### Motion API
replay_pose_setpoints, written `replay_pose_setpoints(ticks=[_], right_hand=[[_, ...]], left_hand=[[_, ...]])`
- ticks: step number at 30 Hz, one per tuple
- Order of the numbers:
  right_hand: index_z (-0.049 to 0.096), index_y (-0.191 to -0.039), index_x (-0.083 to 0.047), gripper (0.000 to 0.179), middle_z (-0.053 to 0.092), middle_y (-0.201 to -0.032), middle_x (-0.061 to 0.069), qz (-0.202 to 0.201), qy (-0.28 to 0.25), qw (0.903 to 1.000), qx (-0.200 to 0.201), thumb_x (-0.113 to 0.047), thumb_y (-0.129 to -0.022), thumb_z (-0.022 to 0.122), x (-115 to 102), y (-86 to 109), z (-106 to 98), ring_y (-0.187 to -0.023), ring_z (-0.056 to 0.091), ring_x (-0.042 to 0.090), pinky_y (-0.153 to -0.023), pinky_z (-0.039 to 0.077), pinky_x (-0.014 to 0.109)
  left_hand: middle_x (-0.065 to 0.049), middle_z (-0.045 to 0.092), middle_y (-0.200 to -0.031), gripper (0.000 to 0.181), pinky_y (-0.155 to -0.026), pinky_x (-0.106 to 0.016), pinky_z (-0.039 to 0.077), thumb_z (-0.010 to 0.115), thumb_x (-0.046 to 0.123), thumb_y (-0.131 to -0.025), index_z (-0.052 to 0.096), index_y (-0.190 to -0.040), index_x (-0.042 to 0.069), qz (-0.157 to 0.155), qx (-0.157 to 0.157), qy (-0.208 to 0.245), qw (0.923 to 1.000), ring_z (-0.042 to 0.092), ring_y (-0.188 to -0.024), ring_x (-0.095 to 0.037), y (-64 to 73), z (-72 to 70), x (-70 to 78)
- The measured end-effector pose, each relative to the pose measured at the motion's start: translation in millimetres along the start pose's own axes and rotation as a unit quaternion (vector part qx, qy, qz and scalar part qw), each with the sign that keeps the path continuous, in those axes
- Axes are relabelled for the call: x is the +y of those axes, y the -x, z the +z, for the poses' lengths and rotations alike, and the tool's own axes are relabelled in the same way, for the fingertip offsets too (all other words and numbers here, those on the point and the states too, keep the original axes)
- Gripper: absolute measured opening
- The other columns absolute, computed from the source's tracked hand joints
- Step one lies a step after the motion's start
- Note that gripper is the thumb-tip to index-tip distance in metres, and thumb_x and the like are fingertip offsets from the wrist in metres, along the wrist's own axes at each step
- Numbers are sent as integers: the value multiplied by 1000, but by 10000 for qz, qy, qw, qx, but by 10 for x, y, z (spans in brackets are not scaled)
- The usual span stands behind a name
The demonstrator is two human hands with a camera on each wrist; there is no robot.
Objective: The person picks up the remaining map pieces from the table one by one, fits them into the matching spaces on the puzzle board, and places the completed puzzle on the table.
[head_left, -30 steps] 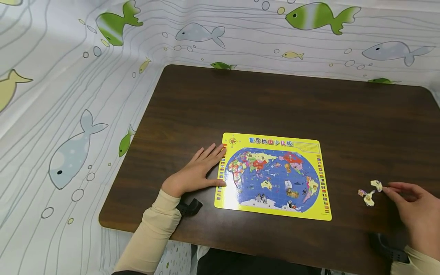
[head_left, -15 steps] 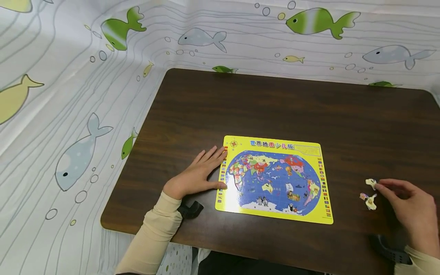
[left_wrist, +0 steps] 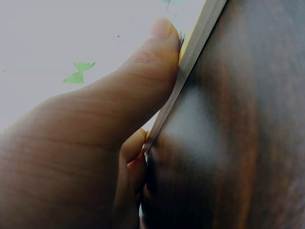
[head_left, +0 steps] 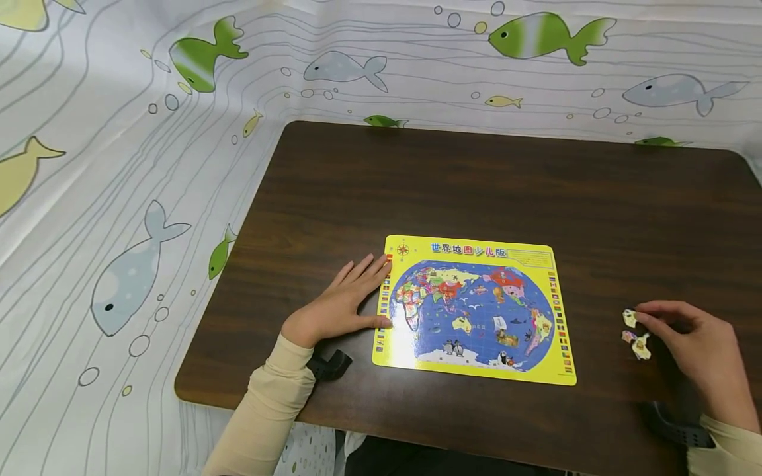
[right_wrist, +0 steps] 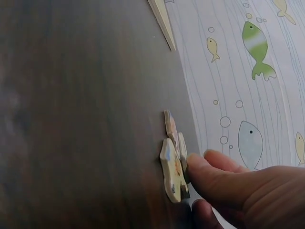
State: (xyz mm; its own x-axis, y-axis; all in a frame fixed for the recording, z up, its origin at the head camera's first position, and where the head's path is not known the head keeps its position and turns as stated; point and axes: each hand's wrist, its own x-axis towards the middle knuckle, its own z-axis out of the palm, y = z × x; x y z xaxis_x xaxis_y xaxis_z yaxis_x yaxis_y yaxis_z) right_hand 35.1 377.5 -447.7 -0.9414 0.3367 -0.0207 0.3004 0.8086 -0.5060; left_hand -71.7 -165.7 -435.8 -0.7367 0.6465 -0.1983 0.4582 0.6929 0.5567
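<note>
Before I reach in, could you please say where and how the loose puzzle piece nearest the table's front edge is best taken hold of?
I'd pinch the front piece by opposite edges of its broad body, coming from the front side: it looks like a thin slab, the smaller piece crowds its left, and the right hand is at the back piece beyond it.

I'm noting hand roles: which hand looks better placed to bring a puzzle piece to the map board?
Probably the right. The right hand pinches one puzzle piece beside the other loose pieces, while the left hand rests at the left edge of the map board.
</note>
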Motion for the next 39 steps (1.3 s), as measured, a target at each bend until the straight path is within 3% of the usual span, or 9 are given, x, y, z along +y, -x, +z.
replay_pose_setpoints(ticks=[5,9,14,16,19,23,28,32,39], right_hand=[[69,-129,-1,44,61,-98,-20,237,20,9997,-11,-37,-104,65,-59,44,6,-80,29,-26,-80,46,53],[72,-124,-3,38,66,-99,-6,55,278,9995,108,-34,-103,68,-97,82,15,-76,29,-27,-68,46,35],[73,-120,-4,37,46,-84,-41,-26,318,9994,124,-36,-101,70,-136,99,14,-69,35,-23,-54,37,22],[73,-122,-4,39,49,-84,-40,16,271,9996,119,-38,-102,68,-146,105,11,-68,36,-23,-52,37,23],[71,-124,-4,38,72,-92,-9,12,276,9995,153,-35,-103,67,-158,123,13,-67,35,-23,-49,36,25],[71,-124,-3,36,72,-106,28,43,319,9993,172,-30,-102,70,-182,149,32,-66,37,-19,-49,36,25],[73,-120,-2,31,69,-79,5,172,275,9991,283,-26,-100,73,-248,119,58,-58,44,3,-48,33,28],[72,-122,-2,32,62,-80,-4,431,247,9987,150,-26,-101,71,-277,111,60,-61,43,12,-49,31,30],[70,-124,1,36,60,-83,-22,566,177,9981,-191,-26,-101,72,-247,106,-1,-67,45,-4,-55,37,25]], left_hand=[[6,4,-177,103,-133,-54,-3,69,59,-93,11,-169,22,-41,-38,34,10000,-1,-166,-24,-18,12,-11],[6,4,-177,103,-133,-54,-3,70,59,-92,11,-169,22,-55,-52,57,10000,-1,-166,-25,-23,6,-19],[6,3,-177,103,-133,-54,-3,70,58,-93,11,-169,22,-63,-34,35,10000,-2,-166,-25,-26,-8,-27],[7,3,-177,103,-133,-53,-3,70,59,-93,10,-169,23,-75,-58,22,10000,-2,-166,-24,-35,-9,-31],[5,3,-177,104,-133,-54,-3,70,59,-93,10,-169,22,-65,-86,14,9999,-2,-166,-25,-46,-4,-37],[5,3,-177,104,-133,-54,-4,69,59,-93,10,-169,22,-67,-115,24,9999,-3,-166,-25,-57,3,-42],[5,4,-177,103,-133,-53,-4,70,59,-93,11,-169,22,-97,-58,38,9999,-3,-166,-24,-61,-20,-54],[6,4,-177,103,-133,-52,-4,69,60,-93,10,-169,22,-104,-61,19,9999,-3,-166,-24,-58,-22,-58],[7,3,-177,103,-133,-53,-4,68,61,-93,10,-169,23,-81,-77,0,9999,-3,-166,-24,-44,13,-55]])
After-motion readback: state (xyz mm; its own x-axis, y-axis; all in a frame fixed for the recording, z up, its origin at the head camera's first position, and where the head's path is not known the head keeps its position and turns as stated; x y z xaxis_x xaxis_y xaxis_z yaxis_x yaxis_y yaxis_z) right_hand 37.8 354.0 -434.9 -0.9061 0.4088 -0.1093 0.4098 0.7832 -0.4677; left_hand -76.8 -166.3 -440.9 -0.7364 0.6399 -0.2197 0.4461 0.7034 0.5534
